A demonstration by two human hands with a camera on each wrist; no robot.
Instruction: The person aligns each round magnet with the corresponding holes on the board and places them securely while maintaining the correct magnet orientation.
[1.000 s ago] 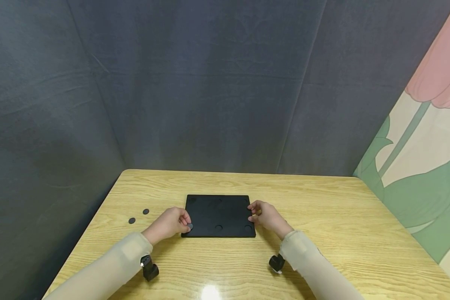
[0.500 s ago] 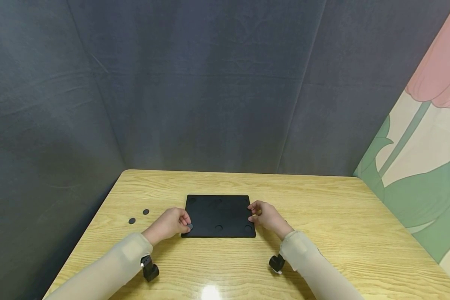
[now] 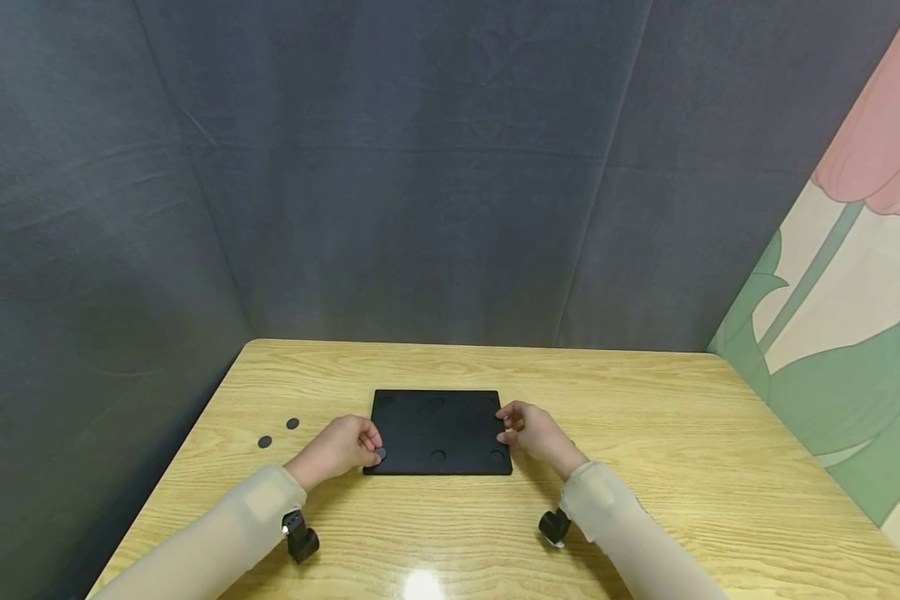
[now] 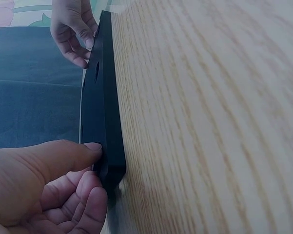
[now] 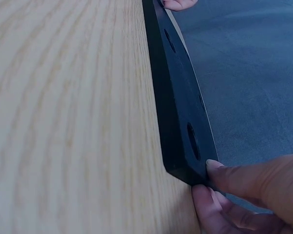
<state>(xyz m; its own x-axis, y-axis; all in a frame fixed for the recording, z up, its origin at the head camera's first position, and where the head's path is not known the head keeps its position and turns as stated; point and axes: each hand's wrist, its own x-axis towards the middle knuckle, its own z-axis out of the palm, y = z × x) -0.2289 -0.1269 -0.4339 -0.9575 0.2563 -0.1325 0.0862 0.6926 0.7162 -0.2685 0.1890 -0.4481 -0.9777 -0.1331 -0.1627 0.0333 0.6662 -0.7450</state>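
Note:
A flat black rectangular board (image 3: 442, 429) with round recesses lies on the wooden table. At its front left corner my left hand (image 3: 341, 443) pinches a small dark grey disc (image 3: 380, 453), which overlaps the board there. In the left wrist view, the thumb (image 4: 90, 152) rests along the board's face while the other fingers curl beside its edge. My right hand (image 3: 534, 432) grips the board's right side; the right wrist view has its thumb (image 5: 218, 170) on the face and fingers against the edge.
Two more dark discs, a nearer one (image 3: 265, 442) and a farther one (image 3: 292, 423), lie on the table (image 3: 630, 433) left of the board. A dark grey curtain (image 3: 435, 183) hangs behind the table, and a flower-patterned panel (image 3: 855, 333) stands at the right.

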